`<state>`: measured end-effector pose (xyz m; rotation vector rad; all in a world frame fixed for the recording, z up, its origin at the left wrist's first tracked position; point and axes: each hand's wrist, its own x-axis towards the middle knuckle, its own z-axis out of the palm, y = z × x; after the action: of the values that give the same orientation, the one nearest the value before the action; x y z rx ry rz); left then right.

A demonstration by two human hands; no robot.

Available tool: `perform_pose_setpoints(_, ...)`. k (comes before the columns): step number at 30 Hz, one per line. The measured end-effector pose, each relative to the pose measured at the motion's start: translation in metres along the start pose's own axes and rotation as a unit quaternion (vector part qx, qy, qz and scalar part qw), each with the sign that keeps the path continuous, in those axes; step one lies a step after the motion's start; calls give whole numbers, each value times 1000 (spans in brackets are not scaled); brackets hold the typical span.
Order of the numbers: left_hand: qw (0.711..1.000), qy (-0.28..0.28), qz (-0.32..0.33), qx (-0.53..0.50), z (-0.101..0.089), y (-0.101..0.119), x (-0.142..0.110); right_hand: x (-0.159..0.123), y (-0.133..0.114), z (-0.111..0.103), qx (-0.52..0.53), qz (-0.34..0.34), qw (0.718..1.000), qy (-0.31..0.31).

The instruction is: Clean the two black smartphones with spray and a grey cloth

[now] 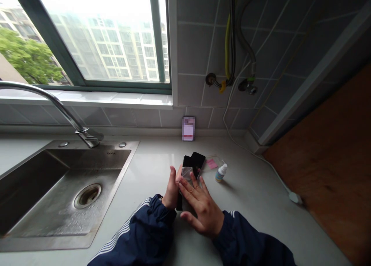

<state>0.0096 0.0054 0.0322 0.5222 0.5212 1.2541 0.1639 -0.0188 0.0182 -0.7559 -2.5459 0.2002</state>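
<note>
From my single head view, I'd judge the work to be partway along. A dark slab [187, 161], phone-like in shape, is already up in the hands, over the middle of the counter [252, 216], and both hands are busy with it. A small white-topped bottle [220, 174] stands upright to the right, held by neither hand. Near it, a pink piece [211, 163] lies flat on the counter. A second black slab [199, 158] sits just beyond the held one and partly behind it. What I count as left undone: the held slab isn't set down, and neither hand is off it, so I wouldn't call this part finished.

Now the hands. I have the left hand [172, 190] wrapped about the slab's left side, gripping it, with the thumb standing up clear of the edge. The right hand [203, 206] is open, palm down, fingers spread across the slab and thumb held out wide, grasping nothing that I can see. A pale, filmy patch [187, 172] shows beside its fingertips; from here I can't tell whether that is a cloth, a film or simply glare, since the fingers cover much of the surface.
</note>
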Motion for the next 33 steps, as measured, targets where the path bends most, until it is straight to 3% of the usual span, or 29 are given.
perform_pose_setpoints(6, 996, -42, -20, 72, -6, -18, -3, 0, 14, -1, -32, 71, 993, 87)
perform_pose_setpoints(11, 977, -67, 41, 196, -14, -18, -4, 1, 18, -1, -38, 99, 986, 130)
perform_pose_setpoints(20, 977, -89, 78, 175, -1, -5, -1, 3, 23, -4, -38, 128, 980, 147)
perform_pose_setpoints(26, 994, -36, 50, 94, -3, -6, 1, 1, 20, -1, -23, 124, 986, 111)
perform_pose_setpoints(31, 994, 50, 52, 83, -5, -7, 3, 1, 11, -1, -9, 49, 998, 47)
perform_pose_setpoints(33, 995, 53, 41, 66, -4, -6, 4, 1, 8, -2, -9, 22, 999, 23)
